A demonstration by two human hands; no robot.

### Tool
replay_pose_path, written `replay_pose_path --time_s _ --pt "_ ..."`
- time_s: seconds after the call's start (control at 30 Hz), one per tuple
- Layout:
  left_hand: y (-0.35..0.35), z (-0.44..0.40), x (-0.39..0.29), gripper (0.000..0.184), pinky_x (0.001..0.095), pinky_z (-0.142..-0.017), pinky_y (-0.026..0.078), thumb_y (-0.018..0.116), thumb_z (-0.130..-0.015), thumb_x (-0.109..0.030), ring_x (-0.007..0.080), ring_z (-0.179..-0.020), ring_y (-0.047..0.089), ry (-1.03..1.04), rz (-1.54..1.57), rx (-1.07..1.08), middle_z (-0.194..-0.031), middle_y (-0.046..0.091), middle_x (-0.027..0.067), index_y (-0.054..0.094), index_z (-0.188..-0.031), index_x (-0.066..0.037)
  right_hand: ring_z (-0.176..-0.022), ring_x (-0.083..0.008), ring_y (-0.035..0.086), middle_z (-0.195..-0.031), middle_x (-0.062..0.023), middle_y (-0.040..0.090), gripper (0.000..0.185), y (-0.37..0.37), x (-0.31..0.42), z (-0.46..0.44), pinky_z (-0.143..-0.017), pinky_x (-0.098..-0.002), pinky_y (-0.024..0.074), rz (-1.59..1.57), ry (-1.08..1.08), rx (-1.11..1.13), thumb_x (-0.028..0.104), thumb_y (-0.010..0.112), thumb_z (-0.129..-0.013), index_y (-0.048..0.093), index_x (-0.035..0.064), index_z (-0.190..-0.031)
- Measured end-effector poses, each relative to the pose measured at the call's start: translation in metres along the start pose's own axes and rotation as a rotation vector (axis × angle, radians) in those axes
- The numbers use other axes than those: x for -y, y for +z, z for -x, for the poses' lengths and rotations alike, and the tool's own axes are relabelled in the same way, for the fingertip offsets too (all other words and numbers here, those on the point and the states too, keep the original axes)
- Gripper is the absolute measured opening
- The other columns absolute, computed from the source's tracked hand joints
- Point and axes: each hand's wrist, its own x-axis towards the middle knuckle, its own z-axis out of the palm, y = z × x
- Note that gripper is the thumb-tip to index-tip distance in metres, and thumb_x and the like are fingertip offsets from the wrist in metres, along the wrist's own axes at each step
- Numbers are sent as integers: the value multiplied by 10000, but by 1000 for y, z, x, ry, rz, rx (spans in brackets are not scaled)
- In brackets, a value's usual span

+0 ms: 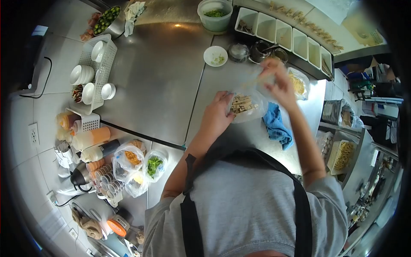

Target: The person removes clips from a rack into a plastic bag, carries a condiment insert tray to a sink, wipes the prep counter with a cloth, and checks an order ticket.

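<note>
My left hand (220, 110) is closed on the near-left side of a clear plastic container (252, 116), its thumb and fingers at the rim. Whether this container is a bag or a soft tub is hard to tell. Inside lie several wooden clothespins (243, 104) with dark writing on them. Above and to the right, my right hand (278, 81) is raised and smeared by motion, its fingers bent. A faint pale streak runs between it and the container; what it is cannot be made out. A blue cloth (278, 126) lies crumpled just right of the container.
Along the back stand a rack of white bins (284, 35), dark jars (260, 51), a white bowl (215, 56) and a green-filled tub (215, 17). A bag of yellow food (298, 83) sits right. Left are a white basket (102, 70), sauce bottles (90, 138) and bagged ingredients (155, 166).
</note>
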Motion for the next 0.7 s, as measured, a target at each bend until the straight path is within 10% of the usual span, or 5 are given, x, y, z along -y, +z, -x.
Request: replay_pose_path --time_s 0.3,0.43,0.7 --pt "-6 4 -11 608 386 -917 475 643 -688 -10 340 -1125 543 59 47 -30 -1274 494 169 502 -1279 10 -1112 -313 508 -1170 -105 577 246 16 16 35 -970 -413 408 515 96 60 131 761 -685 694 109 -921" --pt "0 10 -4 629 378 -925 474 644 -687 -12 329 -1138 541 84 8 -50 -1290 488 170 490 -1297 3 -731 -258 650 -892 -93 683 144 -47 10 -58 -733 -351 530 350 239 -137 90 661 -803 701 78 -941" --pt "0 11 -6 631 381 -903 487 644 -696 -21 336 -1114 547 97 -18 -71 -1300 486 149 480 -1305 -15 -780 -272 662 -887 -63 683 161 -110 -82 -218 -756 -375 542 1393 -592 26 96 595 -801 701 88 -922"
